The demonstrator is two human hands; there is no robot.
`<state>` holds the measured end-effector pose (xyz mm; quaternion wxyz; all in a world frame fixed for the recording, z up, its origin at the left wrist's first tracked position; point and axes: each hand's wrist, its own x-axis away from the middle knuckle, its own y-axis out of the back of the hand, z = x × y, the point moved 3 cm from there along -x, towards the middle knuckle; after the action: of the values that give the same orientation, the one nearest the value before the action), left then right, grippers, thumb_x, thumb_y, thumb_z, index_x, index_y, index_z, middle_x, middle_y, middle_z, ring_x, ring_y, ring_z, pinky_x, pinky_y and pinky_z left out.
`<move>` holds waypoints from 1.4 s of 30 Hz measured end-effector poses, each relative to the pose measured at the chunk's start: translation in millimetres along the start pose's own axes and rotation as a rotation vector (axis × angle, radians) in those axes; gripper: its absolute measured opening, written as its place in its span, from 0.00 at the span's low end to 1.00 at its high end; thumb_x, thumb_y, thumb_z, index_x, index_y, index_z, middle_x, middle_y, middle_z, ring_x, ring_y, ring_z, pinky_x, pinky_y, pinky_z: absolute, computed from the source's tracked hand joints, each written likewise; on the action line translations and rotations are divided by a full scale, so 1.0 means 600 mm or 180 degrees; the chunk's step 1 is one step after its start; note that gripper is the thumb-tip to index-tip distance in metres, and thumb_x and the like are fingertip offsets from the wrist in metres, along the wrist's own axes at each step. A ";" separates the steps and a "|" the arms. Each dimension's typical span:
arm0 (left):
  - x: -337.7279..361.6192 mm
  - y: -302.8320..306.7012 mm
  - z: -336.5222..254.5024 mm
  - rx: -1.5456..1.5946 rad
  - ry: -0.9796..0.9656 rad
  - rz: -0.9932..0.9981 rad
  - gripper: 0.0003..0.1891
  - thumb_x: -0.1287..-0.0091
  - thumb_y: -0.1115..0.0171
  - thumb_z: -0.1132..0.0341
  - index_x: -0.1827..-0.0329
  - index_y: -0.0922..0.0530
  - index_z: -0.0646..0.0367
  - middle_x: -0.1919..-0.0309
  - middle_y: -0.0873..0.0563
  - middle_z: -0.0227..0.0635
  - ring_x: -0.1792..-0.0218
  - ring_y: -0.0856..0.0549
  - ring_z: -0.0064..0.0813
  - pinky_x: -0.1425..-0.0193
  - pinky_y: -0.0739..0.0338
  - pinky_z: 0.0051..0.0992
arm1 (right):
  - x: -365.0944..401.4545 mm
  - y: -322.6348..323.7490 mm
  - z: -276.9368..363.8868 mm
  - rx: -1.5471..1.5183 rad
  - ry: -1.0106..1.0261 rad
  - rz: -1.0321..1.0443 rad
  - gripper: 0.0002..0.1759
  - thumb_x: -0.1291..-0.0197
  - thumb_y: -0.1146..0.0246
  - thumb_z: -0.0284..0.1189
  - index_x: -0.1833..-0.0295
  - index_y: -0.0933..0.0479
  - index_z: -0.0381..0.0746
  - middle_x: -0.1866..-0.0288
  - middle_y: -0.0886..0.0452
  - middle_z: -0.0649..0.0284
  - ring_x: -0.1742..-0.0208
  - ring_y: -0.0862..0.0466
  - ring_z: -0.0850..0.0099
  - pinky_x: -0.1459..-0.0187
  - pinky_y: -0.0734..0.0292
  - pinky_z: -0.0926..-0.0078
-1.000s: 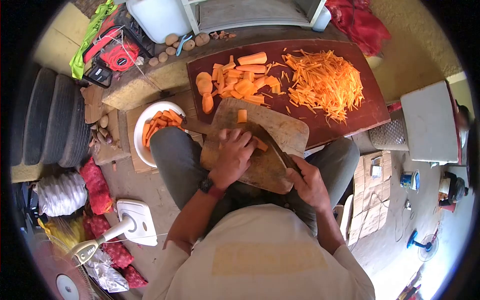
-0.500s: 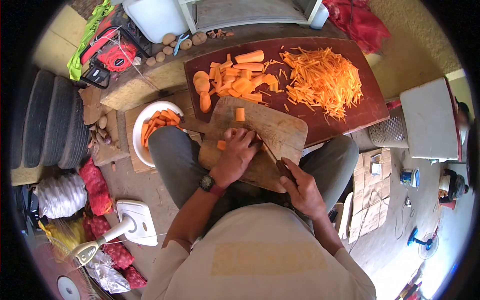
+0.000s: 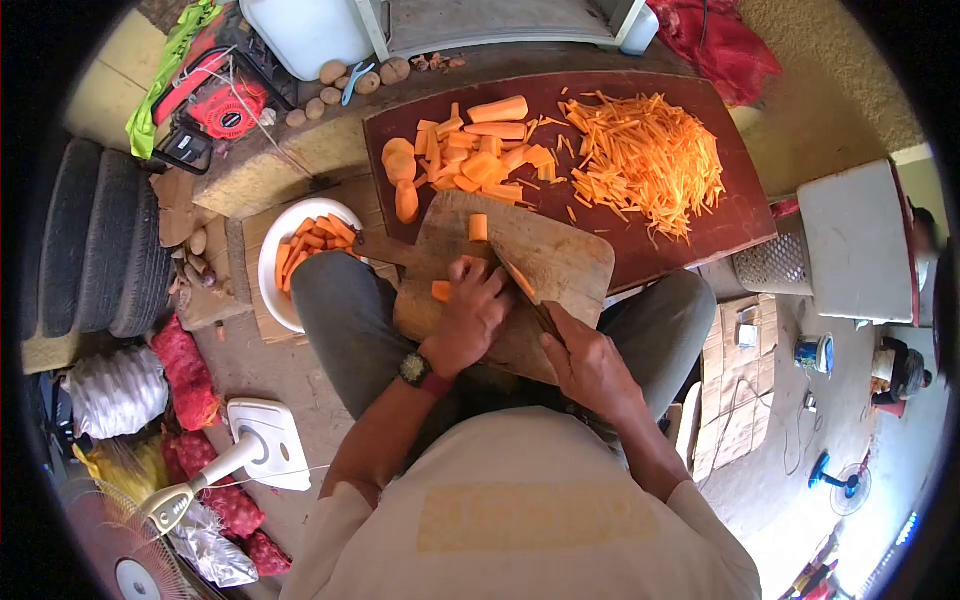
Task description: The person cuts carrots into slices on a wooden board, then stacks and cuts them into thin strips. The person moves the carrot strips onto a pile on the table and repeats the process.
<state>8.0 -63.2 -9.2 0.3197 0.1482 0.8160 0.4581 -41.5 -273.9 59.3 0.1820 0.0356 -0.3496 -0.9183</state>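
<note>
A wooden chopping board (image 3: 555, 250) lies across my lap. My left hand (image 3: 472, 315), with a watch on its wrist, has curled fingers pressed down on a carrot piece (image 3: 441, 291) that shows at the hand's outer side and is otherwise hidden. My right hand (image 3: 595, 368) grips the handle of a knife (image 3: 518, 275); its blade slants over the board beside my left fingers. Another short carrot chunk (image 3: 479, 228) rests nearer the board's far edge.
Beyond the board, a dark red tabletop (image 3: 620, 245) bears cut carrot chunks (image 3: 470, 155) and a heap of carrot strips (image 3: 655, 165). A white bowl (image 3: 268, 255) of carrot pieces stands left of my knee. Further left are tyres (image 3: 90, 240), net sacks (image 3: 187, 370) and a fan (image 3: 135, 575).
My right hand and the knife have moved away from my body and slightly left, bringing the blade further up the board. My left hand stays nearly in place.
</note>
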 end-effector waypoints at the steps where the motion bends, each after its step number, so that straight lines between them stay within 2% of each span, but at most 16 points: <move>1: -0.003 0.003 0.000 0.0042 0.0029 0.0002 0.13 0.35 0.32 0.69 0.50 0.09 0.61 0.33 0.15 0.46 0.33 0.20 0.50 0.24 0.33 0.54 | -0.002 -0.001 0.000 0.0033 0.0061 -0.0034 0.27 0.19 0.33 0.29 0.22 0.27 0.28 0.47 0.11 0.33 0.47 0.09 0.34 0.49 0.12 0.40; 5: -0.007 0.011 -0.004 0.0027 -0.0069 -0.0106 0.12 0.35 0.33 0.69 0.51 0.09 0.61 0.34 0.15 0.46 0.35 0.20 0.50 0.24 0.33 0.54 | 0.024 0.016 0.020 0.0030 0.0058 0.0006 0.28 0.18 0.34 0.29 0.21 0.29 0.28 0.50 0.11 0.33 0.49 0.09 0.33 0.50 0.13 0.39; 8: 0.003 -0.004 0.001 -0.0023 -0.0006 -0.0054 0.12 0.35 0.33 0.69 0.52 0.09 0.62 0.34 0.15 0.46 0.35 0.19 0.50 0.24 0.33 0.54 | 0.028 0.011 0.020 0.0039 -0.0070 -0.0062 0.25 0.19 0.33 0.26 0.23 0.26 0.30 0.47 0.12 0.34 0.45 0.11 0.32 0.49 0.14 0.45; 11: 0.001 -0.006 0.005 -0.0013 -0.0017 -0.0068 0.12 0.36 0.33 0.69 0.52 0.09 0.63 0.35 0.14 0.47 0.35 0.19 0.51 0.24 0.33 0.53 | -0.004 0.003 0.018 -0.0001 -0.0074 0.0007 0.25 0.19 0.33 0.26 0.23 0.26 0.30 0.46 0.12 0.35 0.45 0.11 0.32 0.49 0.14 0.45; 17: -0.003 0.012 -0.003 0.0098 -0.0081 -0.0144 0.12 0.36 0.34 0.70 0.52 0.09 0.63 0.38 0.14 0.48 0.36 0.20 0.52 0.24 0.32 0.53 | 0.015 0.010 0.014 -0.0017 0.0088 -0.0062 0.24 0.20 0.33 0.25 0.24 0.26 0.29 0.48 0.12 0.34 0.47 0.11 0.32 0.49 0.13 0.46; 20: 0.000 -0.004 0.004 0.0055 -0.0060 -0.0125 0.13 0.35 0.34 0.70 0.51 0.09 0.63 0.39 0.14 0.49 0.37 0.20 0.53 0.23 0.32 0.54 | -0.011 -0.009 -0.003 -0.0068 0.0126 -0.0038 0.27 0.19 0.34 0.28 0.22 0.28 0.29 0.48 0.11 0.32 0.47 0.10 0.31 0.50 0.13 0.39; 23: -0.013 0.012 -0.002 0.0185 -0.0098 -0.0193 0.13 0.35 0.35 0.69 0.51 0.10 0.64 0.40 0.15 0.50 0.38 0.20 0.54 0.23 0.32 0.54 | -0.015 0.002 0.015 0.0035 0.0141 -0.0012 0.26 0.19 0.34 0.28 0.23 0.27 0.29 0.48 0.11 0.32 0.48 0.10 0.31 0.51 0.13 0.40; 26: -0.009 0.016 -0.005 0.0245 -0.0096 -0.0164 0.13 0.36 0.35 0.70 0.51 0.11 0.65 0.40 0.15 0.50 0.38 0.20 0.54 0.23 0.32 0.55 | 0.008 0.010 0.015 -0.0048 0.0006 0.0048 0.24 0.20 0.33 0.26 0.24 0.25 0.29 0.48 0.12 0.33 0.47 0.11 0.32 0.50 0.13 0.47; 32: -0.006 0.007 -0.001 0.0096 -0.0105 -0.0210 0.12 0.35 0.35 0.70 0.52 0.12 0.66 0.40 0.15 0.51 0.39 0.19 0.54 0.22 0.31 0.55 | -0.023 -0.005 0.005 0.0049 0.0132 -0.0076 0.25 0.20 0.32 0.25 0.23 0.25 0.29 0.49 0.11 0.33 0.49 0.10 0.33 0.50 0.13 0.50; 35: -0.005 0.014 -0.003 0.0139 -0.0103 -0.0200 0.12 0.35 0.36 0.70 0.53 0.12 0.67 0.41 0.14 0.52 0.39 0.19 0.55 0.21 0.31 0.54 | 0.000 0.010 0.013 -0.0177 0.0080 -0.0022 0.24 0.20 0.33 0.25 0.23 0.24 0.29 0.50 0.11 0.34 0.50 0.09 0.34 0.51 0.13 0.51; 38: 0.000 0.002 0.003 0.0135 -0.0152 -0.0270 0.12 0.35 0.36 0.70 0.54 0.12 0.68 0.41 0.14 0.52 0.38 0.19 0.55 0.21 0.30 0.54 | -0.009 -0.001 0.002 -0.0242 0.0053 -0.0009 0.27 0.20 0.32 0.29 0.23 0.25 0.30 0.47 0.11 0.31 0.46 0.10 0.30 0.50 0.12 0.41; 42: -0.007 0.008 -0.003 0.0021 -0.0142 -0.0331 0.12 0.35 0.35 0.69 0.54 0.11 0.67 0.42 0.14 0.51 0.38 0.19 0.54 0.23 0.30 0.54 | -0.018 -0.002 -0.002 -0.0154 0.0100 -0.0067 0.26 0.20 0.32 0.28 0.23 0.25 0.31 0.46 0.11 0.32 0.45 0.10 0.30 0.49 0.12 0.42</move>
<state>10.0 -64.1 -2.8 0.3607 0.1168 0.8168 0.4348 -31.9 -269.7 57.0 0.1787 0.0492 -0.3241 -0.9277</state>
